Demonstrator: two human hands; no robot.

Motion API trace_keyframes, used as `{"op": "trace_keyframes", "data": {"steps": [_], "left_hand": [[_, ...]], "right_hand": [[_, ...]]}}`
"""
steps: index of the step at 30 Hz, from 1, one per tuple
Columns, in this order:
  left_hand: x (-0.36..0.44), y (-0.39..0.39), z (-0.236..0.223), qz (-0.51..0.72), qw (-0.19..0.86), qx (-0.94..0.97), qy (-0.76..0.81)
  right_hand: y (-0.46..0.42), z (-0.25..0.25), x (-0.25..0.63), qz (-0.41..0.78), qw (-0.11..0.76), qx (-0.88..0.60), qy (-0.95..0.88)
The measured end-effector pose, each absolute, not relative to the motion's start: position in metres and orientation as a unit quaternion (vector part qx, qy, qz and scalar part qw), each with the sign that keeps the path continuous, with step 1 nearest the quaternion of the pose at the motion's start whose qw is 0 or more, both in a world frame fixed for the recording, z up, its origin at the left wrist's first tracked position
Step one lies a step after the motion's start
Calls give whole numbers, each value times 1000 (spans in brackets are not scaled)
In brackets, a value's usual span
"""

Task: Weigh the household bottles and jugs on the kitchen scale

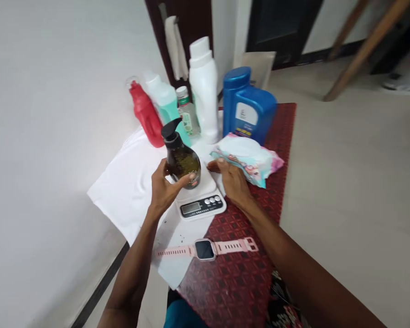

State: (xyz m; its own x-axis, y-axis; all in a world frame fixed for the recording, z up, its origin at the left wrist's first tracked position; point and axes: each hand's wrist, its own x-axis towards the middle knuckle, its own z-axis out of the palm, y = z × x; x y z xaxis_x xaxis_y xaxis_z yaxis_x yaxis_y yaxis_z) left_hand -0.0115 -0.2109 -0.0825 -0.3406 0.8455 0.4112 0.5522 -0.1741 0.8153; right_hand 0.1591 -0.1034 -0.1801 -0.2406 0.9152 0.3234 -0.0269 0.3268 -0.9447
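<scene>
My left hand [164, 190] is wrapped round a dark pump bottle [182, 160] with a black pump head. The bottle stands upright at the white digital kitchen scale [198, 204]; whether its base rests on the platform or is just above it, I cannot tell. My right hand [233, 181] is at the scale's right side, fingers stretched out to the left and nothing visible in them. Close beside it lies a soft pack of wipes [248, 157]. In front of the scale a smartwatch [205, 249] with a pink strap lies stretched out flat.
Behind the scale stand a red bottle [146, 114], a bottle with green liquid [166, 102], a small labelled bottle [187, 116], a tall white bottle [204, 91] and a blue jug [249, 109]. A white cloth [123, 182] partly covers the red patterned table [232, 278]. A wall runs along the left.
</scene>
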Motion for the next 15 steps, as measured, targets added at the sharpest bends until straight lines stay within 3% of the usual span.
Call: {"op": "trace_keyframes", "data": {"steps": [5, 10, 15], "left_hand": [[-77, -230, -81, 578, 63, 476, 660], [-192, -243, -74, 549, -98, 353, 752], [-279, -247, -73, 519, -157, 264, 798]], "right_hand": [[-102, -182, 160, 478, 503, -339, -635], [-104, -180, 160, 470, 505, -345, -637], [-104, -180, 160, 466, 490, -374, -635]]}}
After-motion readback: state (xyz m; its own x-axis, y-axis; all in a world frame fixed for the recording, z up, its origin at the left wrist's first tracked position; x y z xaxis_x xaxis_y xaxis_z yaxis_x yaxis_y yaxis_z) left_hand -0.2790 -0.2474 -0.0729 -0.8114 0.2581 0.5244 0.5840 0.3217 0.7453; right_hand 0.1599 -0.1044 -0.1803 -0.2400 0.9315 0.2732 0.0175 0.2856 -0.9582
